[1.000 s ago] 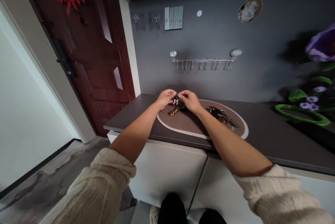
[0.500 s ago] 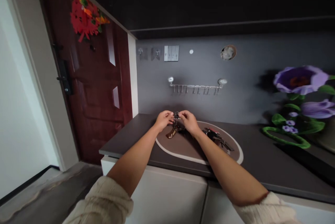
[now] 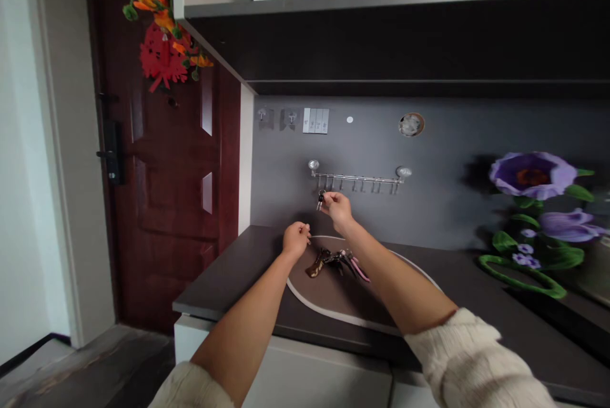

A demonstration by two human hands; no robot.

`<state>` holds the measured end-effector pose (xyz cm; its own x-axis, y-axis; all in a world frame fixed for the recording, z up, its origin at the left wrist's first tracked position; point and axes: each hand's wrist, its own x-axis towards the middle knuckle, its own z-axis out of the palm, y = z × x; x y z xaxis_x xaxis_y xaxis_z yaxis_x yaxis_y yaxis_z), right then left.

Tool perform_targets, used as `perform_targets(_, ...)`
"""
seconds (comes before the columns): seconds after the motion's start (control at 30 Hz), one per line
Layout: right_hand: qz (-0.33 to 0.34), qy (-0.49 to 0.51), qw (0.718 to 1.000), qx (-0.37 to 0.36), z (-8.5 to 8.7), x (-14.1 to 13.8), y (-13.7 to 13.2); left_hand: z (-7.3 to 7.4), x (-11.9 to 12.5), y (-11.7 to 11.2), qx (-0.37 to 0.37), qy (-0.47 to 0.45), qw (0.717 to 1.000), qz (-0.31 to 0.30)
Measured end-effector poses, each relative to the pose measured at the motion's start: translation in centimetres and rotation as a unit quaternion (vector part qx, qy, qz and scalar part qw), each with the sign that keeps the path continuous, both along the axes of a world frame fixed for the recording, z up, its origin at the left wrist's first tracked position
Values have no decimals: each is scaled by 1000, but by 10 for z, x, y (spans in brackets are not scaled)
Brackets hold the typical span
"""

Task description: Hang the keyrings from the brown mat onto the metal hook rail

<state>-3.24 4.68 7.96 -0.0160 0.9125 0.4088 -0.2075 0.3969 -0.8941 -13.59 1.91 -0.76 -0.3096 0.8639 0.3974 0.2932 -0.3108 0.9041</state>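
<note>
My right hand (image 3: 338, 212) pinches a small bunch of keys (image 3: 320, 200) by its ring. The bunch hangs just below the left end of a silver hook rail (image 3: 357, 178) on the wall. Lower and to the left, my left hand (image 3: 296, 239) hovers by the mat's back-left edge, fingers loosely bent, with nothing visible in them. On the brown oval mat (image 3: 309, 301) with a pale rim lie more keys (image 3: 337, 257), a brown patterned key fob (image 3: 315, 265) and a pink strap-like piece (image 3: 358, 269). My right forearm hides the mat's right part.
Purple fabric flowers (image 3: 532, 176) stand on the dark counter (image 3: 229, 274) at the right. An overhead shelf (image 3: 381, 46) juts out above the rail. Clear hooks (image 3: 291, 118) and a switch panel (image 3: 315, 121) are on the wall. A dark red door (image 3: 176, 204) is at the left.
My hands, which were together over the mat, are now apart. My right hand has lifted the small bunch of keys toward the rail. The view has tilted up.
</note>
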Motion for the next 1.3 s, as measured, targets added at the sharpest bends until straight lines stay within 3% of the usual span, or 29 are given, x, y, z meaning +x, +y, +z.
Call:
perform_targets(0.13,-9,58,997,-53,15,-14,11,-1,0,3,-4,20,1000,7)
perform_targets(0.33,-30,82,993,-82,19,-25,29,-1,1,3,0,64,998,0)
perform_targets(0.63,-49,99,988,-111,17,-34,38,-4,-1,8,11,92,996,16)
perform_targets(1.03,-53,63,990,-112,6,-28,43,-4,-1,8,5,64,998,6)
perform_targets(1.3,-44,29,992,-113,-1,-15,32,3,-1,-1,-3,40,999,-21)
